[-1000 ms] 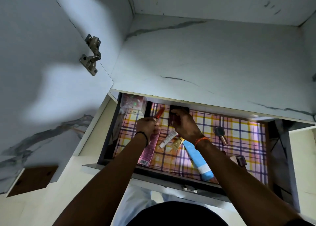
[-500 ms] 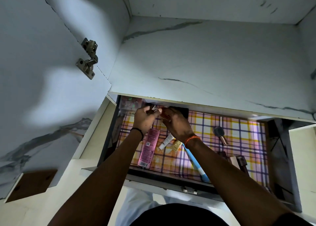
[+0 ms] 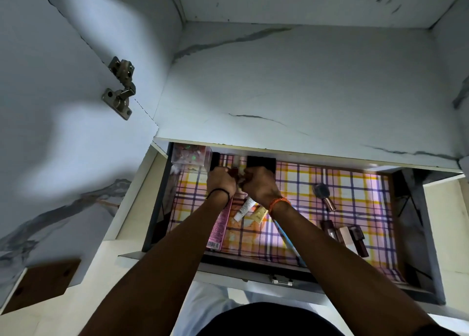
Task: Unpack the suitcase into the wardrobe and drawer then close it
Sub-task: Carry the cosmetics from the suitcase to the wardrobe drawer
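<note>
Your two hands are together at the back of the open drawer (image 3: 162,206), knuckles nearly touching, and between them sits a small reddish item (image 3: 234,174), likely a lipstick or similar tube. Your left hand (image 3: 221,182) has its fingers curled around one side of it; your right hand (image 3: 260,186) curls in from the other. It's too small and too hidden to say which hand really carries it. I'd judge you're setting it down upright or tucking it in at the back row, which is why both hands work so close.

The suitcase isn't in view at all, so how much is left to unpack I can't say.

Moving outward: a dark box (image 3: 261,163) stands right behind your right hand, and a clear plastic case (image 3: 190,156) sits in the back left corner, so the gap you're aiming at is narrow. Under your wrists lie a pink box (image 3: 220,230), a white tube (image 3: 244,209) and a yellow sachet (image 3: 259,214), with a blue tube (image 3: 289,241) running beneath your right forearm. Off to the right, well apart, rests a brush (image 3: 324,197) and a cluster of dark cosmetics (image 3: 347,235) on the plaid liner (image 3: 360,183).

Mind the shelf edge (image 3: 304,151) overhanging the drawer's back: it crowds your fingers from above.
</note>
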